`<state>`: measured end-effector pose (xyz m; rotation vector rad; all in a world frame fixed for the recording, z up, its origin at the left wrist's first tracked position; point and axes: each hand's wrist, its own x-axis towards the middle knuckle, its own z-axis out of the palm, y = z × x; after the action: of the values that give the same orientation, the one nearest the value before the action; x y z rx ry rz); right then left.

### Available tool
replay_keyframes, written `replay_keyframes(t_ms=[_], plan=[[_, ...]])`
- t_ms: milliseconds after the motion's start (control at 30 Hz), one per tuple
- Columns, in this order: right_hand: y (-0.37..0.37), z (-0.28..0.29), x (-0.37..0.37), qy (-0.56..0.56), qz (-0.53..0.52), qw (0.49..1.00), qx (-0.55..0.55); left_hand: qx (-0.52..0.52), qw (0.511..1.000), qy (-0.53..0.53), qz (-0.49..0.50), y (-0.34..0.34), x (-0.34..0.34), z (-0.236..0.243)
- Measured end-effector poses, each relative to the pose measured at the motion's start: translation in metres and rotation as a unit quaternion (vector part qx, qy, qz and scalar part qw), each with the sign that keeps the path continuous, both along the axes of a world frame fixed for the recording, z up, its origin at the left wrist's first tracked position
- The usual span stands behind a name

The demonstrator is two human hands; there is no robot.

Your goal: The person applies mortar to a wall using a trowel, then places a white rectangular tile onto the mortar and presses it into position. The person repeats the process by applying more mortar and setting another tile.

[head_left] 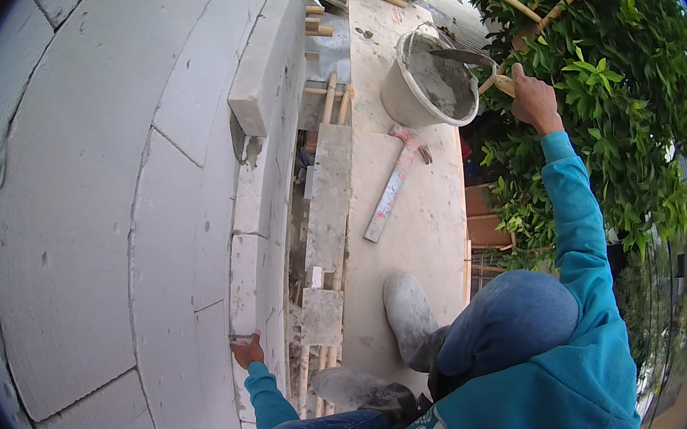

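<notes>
My right hand [533,97] is stretched out far to the upper right and grips the wooden handle of a trowel [465,57]. The trowel's blade lies in the grey mortar of a white bucket [408,93]. My left hand [247,350] is low at the left. Its fingers curl on the edge of a white block in the wall [109,241], and whether a small grey piece is pinched there is unclear. On top of the wall rests a long white block [267,62], with mortar smeared under its near end.
A hammer [395,179] lies on the dusty scaffold platform [422,231] below the bucket. My two boots [410,313] stand on the platform. Narrow boards and wooden poles [329,199] fill the gap beside the wall. Dense green foliage [618,98] lies beyond the platform's right edge.
</notes>
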<state>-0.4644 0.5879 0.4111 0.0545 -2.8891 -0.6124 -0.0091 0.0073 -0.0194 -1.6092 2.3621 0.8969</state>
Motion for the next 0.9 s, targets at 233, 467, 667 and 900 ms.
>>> replay_keyframes(t_ms=[233,467,667,900], plan=[[0.022,-0.034,0.007,0.049,-0.031,0.998,0.017,-0.02,1.0,0.014,-0.005,-0.012,0.007,0.002],[0.016,-0.061,-0.015,-0.002,0.049,0.998,0.025,-0.002,1.0,0.013,0.0,0.004,-0.001,0.007],[-0.02,-0.041,-0.009,-0.061,0.046,0.994,-0.073,-0.024,1.0,0.018,-0.003,-0.004,0.002,0.005],[-0.012,-0.068,-0.015,-0.167,-0.075,0.941,-0.285,-0.009,1.0,0.016,0.0,-0.004,0.002,0.003]])
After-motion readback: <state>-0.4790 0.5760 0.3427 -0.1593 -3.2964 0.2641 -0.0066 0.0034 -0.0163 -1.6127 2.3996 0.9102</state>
